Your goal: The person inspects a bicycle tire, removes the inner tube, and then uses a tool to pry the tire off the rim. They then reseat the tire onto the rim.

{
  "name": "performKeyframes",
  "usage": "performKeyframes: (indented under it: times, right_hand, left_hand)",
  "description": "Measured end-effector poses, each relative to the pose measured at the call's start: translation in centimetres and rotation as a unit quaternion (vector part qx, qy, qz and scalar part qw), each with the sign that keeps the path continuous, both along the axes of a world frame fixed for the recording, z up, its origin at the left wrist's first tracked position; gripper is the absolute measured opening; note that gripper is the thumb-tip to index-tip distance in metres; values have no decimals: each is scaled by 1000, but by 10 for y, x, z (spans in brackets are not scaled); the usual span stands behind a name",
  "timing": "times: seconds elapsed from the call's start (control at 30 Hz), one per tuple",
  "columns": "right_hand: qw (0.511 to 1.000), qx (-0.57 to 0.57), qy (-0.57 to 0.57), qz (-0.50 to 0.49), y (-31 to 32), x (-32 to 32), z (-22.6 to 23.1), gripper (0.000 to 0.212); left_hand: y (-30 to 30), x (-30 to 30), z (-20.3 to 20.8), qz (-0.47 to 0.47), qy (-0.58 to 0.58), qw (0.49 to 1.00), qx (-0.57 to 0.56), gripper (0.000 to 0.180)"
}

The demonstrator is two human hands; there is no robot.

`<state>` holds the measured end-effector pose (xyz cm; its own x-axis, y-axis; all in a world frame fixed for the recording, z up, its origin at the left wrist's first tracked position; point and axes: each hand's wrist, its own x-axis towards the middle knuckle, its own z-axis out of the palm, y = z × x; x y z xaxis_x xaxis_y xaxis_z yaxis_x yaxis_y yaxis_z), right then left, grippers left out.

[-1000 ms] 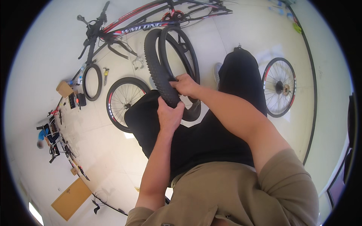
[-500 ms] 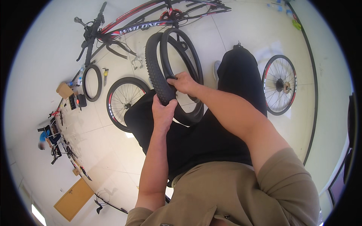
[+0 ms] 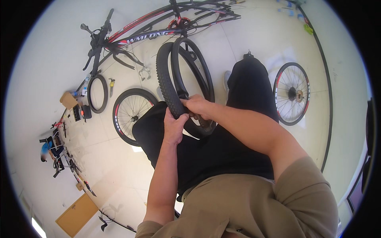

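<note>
A knobbly black bicycle tyre [image 3: 162,73] stands upright between my knees, its tread facing left. A smooth black inner tube [image 3: 176,71] loops beside it and runs against its inner side at the bottom. My left hand [image 3: 174,126] grips the lower left of the tyre, thumb over the tread's edge. Across from it, my right hand [image 3: 198,107] is closed on the inner tube at the tyre's near inner edge. Its thumb points to the tyre and its curled fingertips are partly hidden inside the ring.
A bicycle frame [image 3: 147,37] without wheels lies ahead. Spoked wheels lie at the left [image 3: 134,118] and right [image 3: 291,94]. Another tyre [image 3: 97,93], a yellow-handled tool [image 3: 111,87], a cardboard box [image 3: 69,100] and a brake caliper [image 3: 145,73] lie leftward. A person in blue [image 3: 45,148] is far left.
Both hands and the tyre have come slightly lower in view. My right hand has shifted down along the tyre's inner edge, nearer to my left hand, its fingers now curled further inside.
</note>
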<state>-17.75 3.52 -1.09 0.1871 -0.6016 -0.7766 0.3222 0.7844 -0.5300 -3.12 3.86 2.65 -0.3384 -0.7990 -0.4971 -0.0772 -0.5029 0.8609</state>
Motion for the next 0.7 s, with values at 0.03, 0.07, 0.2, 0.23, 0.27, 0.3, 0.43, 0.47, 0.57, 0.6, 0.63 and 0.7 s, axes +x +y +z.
performKeyframes:
  times: [0.03, 0.07, 0.2, 0.23, 0.27, 0.3, 0.43, 0.47, 0.57, 0.6, 0.63, 0.7]
  right_hand:
    - [1000, -7, 15, -6, 0, 1, -3, 44]
    - [999, -13, 30, -11, -1, 3, -7, 41]
    - [994, -28, 101, -6, -2, 11, -5, 37]
    - [994, -28, 109, -8, -2, 12, -7, 37]
    - [993, -28, 117, -10, -2, 14, -10, 37]
    - [992, -28, 124, -12, -2, 16, -12, 37]
    - [991, -6, 131, -7, -4, 17, -18, 36]
    - [991, 0, 130, -4, -4, 18, -20, 37]
    - [993, 15, 120, -10, -5, 19, -24, 37]
    - [993, 20, 116, -15, -6, 19, -26, 37]
    - [993, 19, 114, -21, -5, 19, -24, 36]
    - [993, 17, 109, -35, -4, 20, -21, 34]
  left_hand:
    - [-1, 0, 0, -9, 5, 1000, 1, 38]
    - [-1, -2, 1, -10, 2, 1000, 1, 39]
    - [-1, -2, 1, 3, -10, 1000, -8, 41]
    - [-1, -1, -1, 8, -12, 1000, -12, 40]
    - [-1, -1, -1, 8, -11, 1000, -10, 41]
    - [-2, -1, -1, 9, -10, 1000, -8, 41]
    - [-2, -2, 2, 13, -12, 1000, -7, 41]
    - [-2, -2, 3, 15, -12, 1000, -5, 41]
    - [-2, -2, 3, 19, -13, 1000, 2, 41]
    - [-3, -1, 2, 19, -13, 1000, 3, 42]
    - [-3, 1, 0, 19, -13, 1000, 5, 42]
    - [-3, 5, -2, 13, -22, 1000, 2, 42]
